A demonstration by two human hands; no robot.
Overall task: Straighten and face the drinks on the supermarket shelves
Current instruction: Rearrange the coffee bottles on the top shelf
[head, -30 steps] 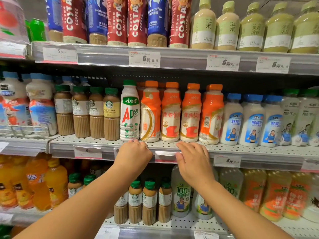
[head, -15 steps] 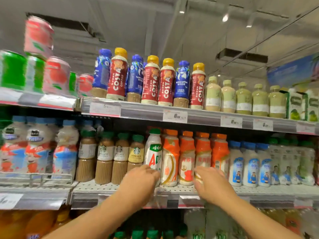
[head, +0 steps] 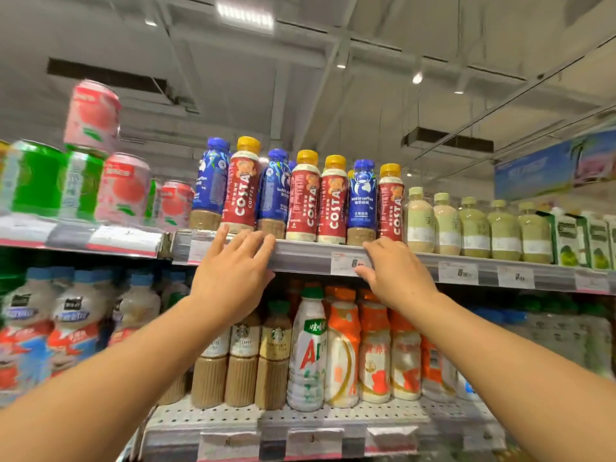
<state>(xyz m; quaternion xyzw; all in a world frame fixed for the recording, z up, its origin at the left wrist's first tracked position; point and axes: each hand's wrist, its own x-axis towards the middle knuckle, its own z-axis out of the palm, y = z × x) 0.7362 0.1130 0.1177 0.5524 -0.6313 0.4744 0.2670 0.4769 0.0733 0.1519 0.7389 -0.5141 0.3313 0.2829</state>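
Observation:
On the top shelf [head: 306, 258] stands a mixed row of red Costa coffee bottles [head: 304, 198] with yellow caps and blue Luckin coffee bottles [head: 362, 198]. My left hand [head: 233, 275] is raised to the shelf's front edge, fingers straight, fingertips just below the leftmost Costa bottle [head: 241, 188]. My right hand [head: 393, 271] is at the shelf edge under the rightmost Costa bottle [head: 390, 201], fingers loosely bent over the price strip. Neither hand holds a bottle.
Pale green tea bottles [head: 473, 228] fill the top shelf's right side; pink and green cans [head: 123, 188] are stacked at left. The shelf below holds Starbucks bottles [head: 241, 358], a white AD bottle [head: 308, 351] and orange bottles [head: 375, 348].
The view has tilted upward. Both hands rose from the middle shelf's edge to the top shelf's edge, below the coffee bottles.

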